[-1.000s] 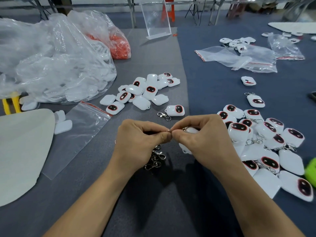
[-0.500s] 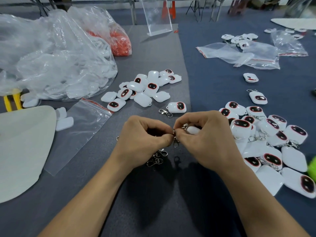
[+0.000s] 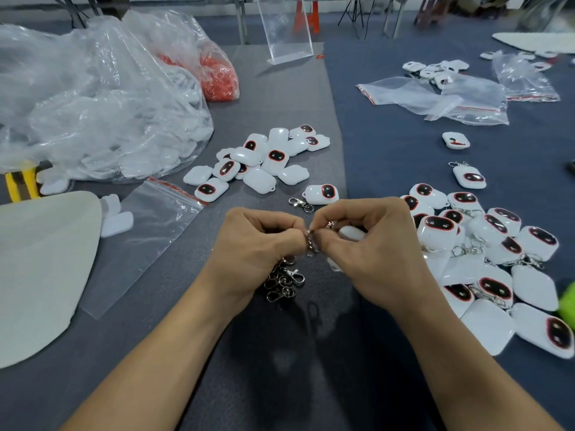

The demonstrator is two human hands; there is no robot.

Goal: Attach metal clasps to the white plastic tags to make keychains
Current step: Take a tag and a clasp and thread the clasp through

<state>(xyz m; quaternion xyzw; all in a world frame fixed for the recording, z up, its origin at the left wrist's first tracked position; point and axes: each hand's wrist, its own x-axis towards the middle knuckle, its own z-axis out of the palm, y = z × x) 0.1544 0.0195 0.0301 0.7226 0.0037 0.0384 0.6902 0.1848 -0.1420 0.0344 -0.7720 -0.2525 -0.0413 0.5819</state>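
Note:
My left hand (image 3: 259, 244) pinches a small metal clasp (image 3: 309, 241) between thumb and forefinger. My right hand (image 3: 370, 244) meets it fingertip to fingertip and holds a white plastic tag (image 3: 351, 233), mostly hidden in the palm. Under my left hand lies a bunch of loose metal clasps (image 3: 284, 283). A pile of bare white tags (image 3: 264, 160) sits ahead of my hands. One tag with a clasp beside it (image 3: 320, 194) lies just in front. Finished keychains (image 3: 485, 244) are heaped at the right.
A large crumpled plastic bag (image 3: 93, 104) fills the left, with an orange-filled bag (image 3: 217, 76) behind it. A flat zip bag (image 3: 146, 241) and a white board (image 3: 40, 269) lie at the near left. More zip bags (image 3: 445, 98) and a clear acrylic stand (image 3: 286, 29) are farther back.
My hands have stayed joined at the fingertips. The clasp now hangs lower between them, and the view has shifted slightly.

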